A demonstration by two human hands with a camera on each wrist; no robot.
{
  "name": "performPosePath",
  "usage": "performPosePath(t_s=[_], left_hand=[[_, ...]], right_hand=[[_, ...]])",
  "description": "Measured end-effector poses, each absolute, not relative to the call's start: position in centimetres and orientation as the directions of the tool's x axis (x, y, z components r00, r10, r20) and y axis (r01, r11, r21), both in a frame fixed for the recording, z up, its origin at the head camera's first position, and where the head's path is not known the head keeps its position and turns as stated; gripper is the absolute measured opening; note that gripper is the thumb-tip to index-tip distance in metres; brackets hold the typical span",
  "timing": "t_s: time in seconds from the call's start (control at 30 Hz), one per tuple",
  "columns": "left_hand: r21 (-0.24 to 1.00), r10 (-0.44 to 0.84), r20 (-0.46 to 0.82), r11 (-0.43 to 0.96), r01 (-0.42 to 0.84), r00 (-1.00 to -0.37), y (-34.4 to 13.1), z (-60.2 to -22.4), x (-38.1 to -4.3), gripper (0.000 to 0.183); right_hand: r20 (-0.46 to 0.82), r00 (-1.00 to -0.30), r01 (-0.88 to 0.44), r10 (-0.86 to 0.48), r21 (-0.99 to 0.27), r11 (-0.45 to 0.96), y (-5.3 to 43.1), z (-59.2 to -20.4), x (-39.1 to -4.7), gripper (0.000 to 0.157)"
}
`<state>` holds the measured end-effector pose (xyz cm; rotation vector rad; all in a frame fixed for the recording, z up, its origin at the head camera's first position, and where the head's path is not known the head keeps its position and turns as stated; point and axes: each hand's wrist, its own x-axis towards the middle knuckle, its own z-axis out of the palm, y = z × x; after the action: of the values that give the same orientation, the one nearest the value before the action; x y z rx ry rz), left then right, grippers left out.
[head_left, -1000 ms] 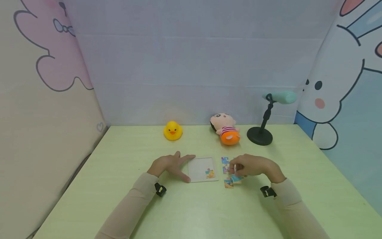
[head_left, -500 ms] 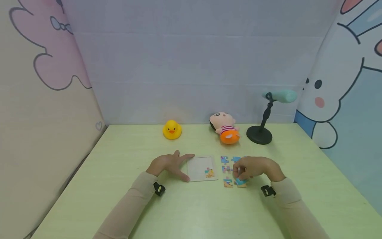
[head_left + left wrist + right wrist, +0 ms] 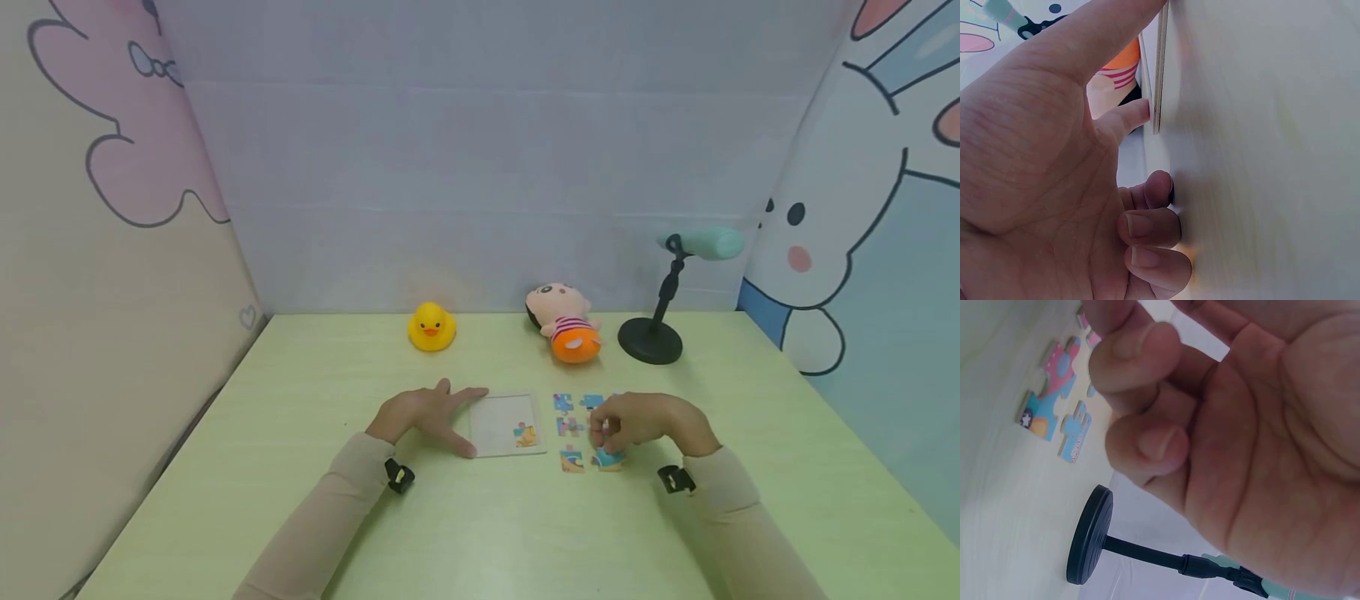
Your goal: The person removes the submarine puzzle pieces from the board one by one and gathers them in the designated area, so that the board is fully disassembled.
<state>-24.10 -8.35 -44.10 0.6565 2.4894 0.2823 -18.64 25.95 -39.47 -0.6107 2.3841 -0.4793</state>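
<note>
My left hand (image 3: 429,415) is at the left side of a white square puzzle tray (image 3: 504,425), thumb and index finger spread along its corners. In the left wrist view those two fingers touch the edge of the tray (image 3: 1161,75); the others bend against the tabletop. One puzzle piece (image 3: 524,434) lies in the tray's lower right corner. My right hand (image 3: 633,423) is over the loose pieces with bent fingers, fingertips right at a blue and yellow puzzle piece (image 3: 607,461). I cannot tell whether it pinches a piece, as the thumb tip is hidden in the right wrist view.
Loose puzzle pieces (image 3: 571,459) lie right of the tray, some partly covered by the right hand. Behind them are a yellow rubber duck (image 3: 432,327), a plush doll (image 3: 566,325) and a black stand (image 3: 651,340) holding a mint-green cylinder (image 3: 712,243).
My right hand has shifted slightly right, and the blue and yellow piece moved right and nearer to me, apart from its neighbour. The left hand stays at the tray.
</note>
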Motion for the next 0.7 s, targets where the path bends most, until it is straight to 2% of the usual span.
performPosePath(t_s=[0.23, 0.7], left_hand=[[0.315, 0.506, -0.453, 0.861, 0.399, -0.734, -8.38, -44.15, -24.11, 0.102], [0.318, 0.505, -0.457, 0.862, 0.396, -0.732, -8.27, -43.82, -23.83, 0.1]], right_hand=[[-0.486, -0.719, -0.283, -0.496, -0.448, 0.848, 26.15, -39.47, -18.66, 0.014], [-0.381, -0.744, -0.367, -0.549, -0.454, 0.812, 25.25, -39.47, -18.8, 0.01]])
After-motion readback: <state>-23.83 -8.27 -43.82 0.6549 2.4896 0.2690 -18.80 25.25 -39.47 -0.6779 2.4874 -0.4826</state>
